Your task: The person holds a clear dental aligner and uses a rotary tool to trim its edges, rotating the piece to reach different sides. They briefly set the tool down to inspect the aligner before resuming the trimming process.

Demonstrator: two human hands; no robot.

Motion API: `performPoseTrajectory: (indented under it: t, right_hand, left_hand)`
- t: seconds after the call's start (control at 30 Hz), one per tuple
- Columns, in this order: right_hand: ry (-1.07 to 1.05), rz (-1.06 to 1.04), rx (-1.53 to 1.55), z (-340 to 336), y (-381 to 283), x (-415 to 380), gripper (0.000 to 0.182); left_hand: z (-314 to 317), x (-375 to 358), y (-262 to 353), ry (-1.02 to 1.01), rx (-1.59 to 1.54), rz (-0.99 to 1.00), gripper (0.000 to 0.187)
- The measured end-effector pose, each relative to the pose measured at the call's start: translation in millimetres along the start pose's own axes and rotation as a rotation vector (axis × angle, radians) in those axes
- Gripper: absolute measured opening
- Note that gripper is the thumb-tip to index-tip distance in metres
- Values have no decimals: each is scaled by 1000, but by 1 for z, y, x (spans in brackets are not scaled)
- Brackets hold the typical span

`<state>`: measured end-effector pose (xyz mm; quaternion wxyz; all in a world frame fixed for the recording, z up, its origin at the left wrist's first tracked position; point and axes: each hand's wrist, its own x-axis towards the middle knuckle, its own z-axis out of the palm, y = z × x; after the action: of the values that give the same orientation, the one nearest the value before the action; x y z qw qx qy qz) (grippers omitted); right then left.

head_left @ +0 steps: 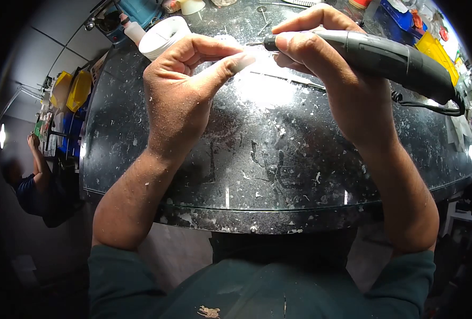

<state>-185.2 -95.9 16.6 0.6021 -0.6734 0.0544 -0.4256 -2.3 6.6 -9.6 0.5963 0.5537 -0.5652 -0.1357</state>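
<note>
My right hand (321, 48) is wrapped around a black rotary tool (385, 53), its thin bit pointing left. A coiled cord (427, 105) trails from the tool's rear end. Facing it, my left hand (188, 80) is closed in a pinch, thumb against fingers, close by the bit's tip. Whatever lies in that pinch is too small or too washed out by glare to name. Pale dust speckles the left hand and forearm. Below the tool, a thin metal instrument (289, 77) lies on the dark worktable (257, 175).
White stacked cups (164, 36) stand beyond my left hand, beside a plastic bottle (132, 29). A yellow bin (437, 50) and a blue tray (401, 15) sit at the right. Dust and scraps litter the tabletop. Another person (34, 175) works at the far left.
</note>
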Motion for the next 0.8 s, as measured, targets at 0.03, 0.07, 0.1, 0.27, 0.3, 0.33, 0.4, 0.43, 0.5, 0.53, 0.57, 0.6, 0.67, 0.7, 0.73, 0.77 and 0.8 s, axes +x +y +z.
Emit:
performPoseTrajectory:
  t: [0.03, 0.07, 0.1, 0.27, 0.3, 0.33, 0.4, 0.43, 0.5, 0.53, 0.57, 0.6, 0.67, 0.7, 0.73, 0.77, 0.8]
  right_hand:
    - [4, 3, -6, 0, 1, 1, 26]
    - [8, 6, -11, 0, 1, 1, 26]
    - [11, 9, -16, 0, 0, 0, 26]
    - [28, 21, -45, 1, 1, 1, 26]
    - [31, 23, -51, 1, 2, 1, 26]
    - [34, 25, -57, 0, 2, 1, 26]
    - [41, 30, -68, 0, 2, 2, 27]
    - [45, 33, -74, 0, 3, 3, 27]
    - [52, 37, -86, 0, 3, 3, 27]
    - [55, 40, -92, 0, 3, 3, 27]
    - [59, 42, -98, 0, 3, 3, 27]
    - [63, 45, -104, 0, 4, 4, 27]
    - [70, 50, -115, -1, 4, 4, 27]
    - [74, 53, -121, 0, 4, 4, 27]
    - [78, 55, -126, 0, 4, 4, 27]
    - [82, 58, -132, 0, 4, 4, 27]
    - [86, 60, -138, -1, 4, 3, 28]
  left_hand:
    - [0, 0, 0, 3, -11, -5, 12]
    - [0, 0, 0, 7, -22, -11, 12]
    - [0, 0, -1, 7, -22, -11, 12]
    - [0, 0, -1, -5, -15, -25, 14]
    - [-1, 0, -1, -5, -16, -24, 14]
    - [-2, 0, -1, -23, -1, -28, 14]
    - [-2, -1, -1, -41, 13, -34, 15]
    - [-2, -1, -1, -39, -4, -43, 15]
    - [-2, -1, -1, -37, -21, -52, 15]
    - [-2, -1, -1, -38, -23, -52, 15]
    - [-2, -1, 0, -40, -25, -53, 15]
    - [-2, -1, -1, -40, -25, -53, 15]
    - [-2, -1, -2, -46, -16, -41, 16]
    - [-2, -1, -2, -47, -16, -42, 16]
    - [0, -1, -2, -28, -24, -33, 15]
    - [1, -1, -2, -10, -32, -26, 14]
    - [1, -1, -2, -11, -32, -25, 14]
